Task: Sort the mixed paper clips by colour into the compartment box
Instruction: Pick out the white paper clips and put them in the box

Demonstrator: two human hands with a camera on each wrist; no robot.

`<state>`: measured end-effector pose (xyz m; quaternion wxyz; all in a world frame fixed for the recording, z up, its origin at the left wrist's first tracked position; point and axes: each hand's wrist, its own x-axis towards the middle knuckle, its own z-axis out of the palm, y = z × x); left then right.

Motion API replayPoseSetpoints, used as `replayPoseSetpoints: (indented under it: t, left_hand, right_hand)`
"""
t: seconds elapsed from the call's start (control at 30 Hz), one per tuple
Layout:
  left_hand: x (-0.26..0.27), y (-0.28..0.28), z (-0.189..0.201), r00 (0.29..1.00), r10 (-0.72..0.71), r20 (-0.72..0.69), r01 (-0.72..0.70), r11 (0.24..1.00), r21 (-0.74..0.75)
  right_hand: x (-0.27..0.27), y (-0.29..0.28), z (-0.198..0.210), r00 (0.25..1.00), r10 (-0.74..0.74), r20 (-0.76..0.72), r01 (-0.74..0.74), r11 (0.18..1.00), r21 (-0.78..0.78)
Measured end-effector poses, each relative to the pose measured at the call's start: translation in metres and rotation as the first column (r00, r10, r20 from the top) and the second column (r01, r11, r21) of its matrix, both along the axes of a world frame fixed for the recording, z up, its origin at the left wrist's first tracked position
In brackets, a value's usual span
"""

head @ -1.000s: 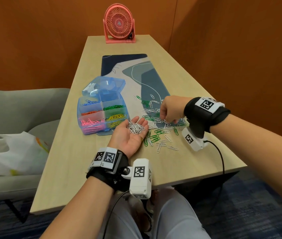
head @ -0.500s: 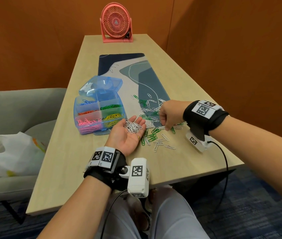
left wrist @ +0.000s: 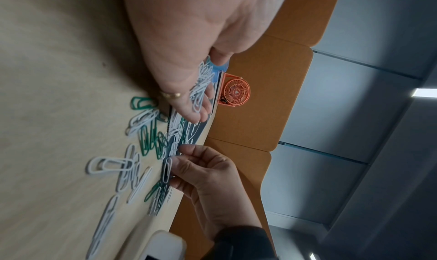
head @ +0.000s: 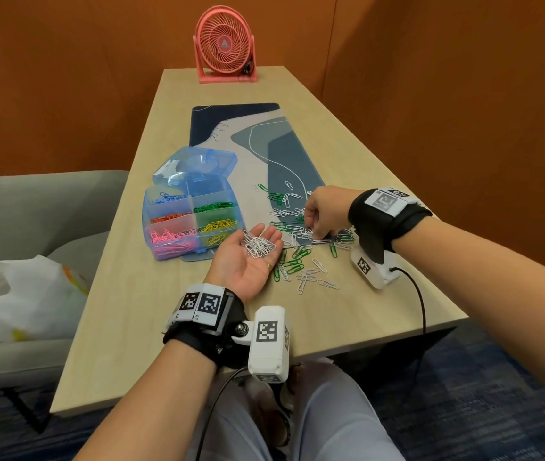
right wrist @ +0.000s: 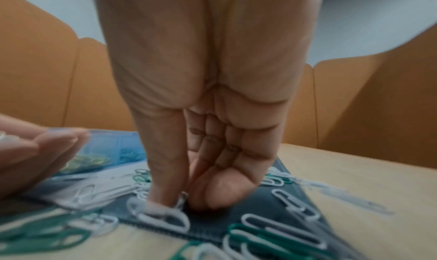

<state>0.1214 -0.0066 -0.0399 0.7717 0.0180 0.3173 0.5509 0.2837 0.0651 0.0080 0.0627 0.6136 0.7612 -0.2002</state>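
My left hand (head: 244,266) lies palm up at the mat's near edge, fingers straight, with a heap of white paper clips (head: 258,244) on them; the left wrist view shows the same white clips (left wrist: 201,88). My right hand (head: 321,216) reaches down into the loose green and white clips (head: 297,257). Its thumb and forefinger (right wrist: 187,202) pinch a white clip (right wrist: 163,216) on the mat. The blue compartment box (head: 194,212) stands open left of my left hand, holding blue, green, orange, yellow and pink clips in separate compartments.
The box's lid (head: 197,164) is tipped back behind it. A patterned desk mat (head: 247,134) runs down the table's middle, and a pink fan (head: 226,44) stands at the far end. A grey chair with a white plastic bag (head: 14,294) is at the left.
My right hand has shifted a little along the pile towards me and its fingertips have come down on a white clip. The left hand has stayed palm up with its clips.
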Motion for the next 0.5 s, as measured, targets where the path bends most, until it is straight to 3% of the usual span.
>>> replayPoseSetpoints:
  t: [0.27, 0.5]
  left_hand:
    - [-0.0003, -0.0025, 0.0014, 1.000, -0.003, -0.016, 0.004, 1.000, 0.004]
    - [-0.0009, -0.0012, -0.0012, 0.999, -0.024, -0.032, 0.024, 1.000, 0.014]
  right_hand:
    - [-0.0045, 0.0060, -0.0034, 0.997, -0.077, -0.002, 0.077, 0.994, -0.071]
    - [-0.0096, -0.0014, -0.0044, 0.999, -0.010, 0.052, 0.007, 0.999, 0.053]
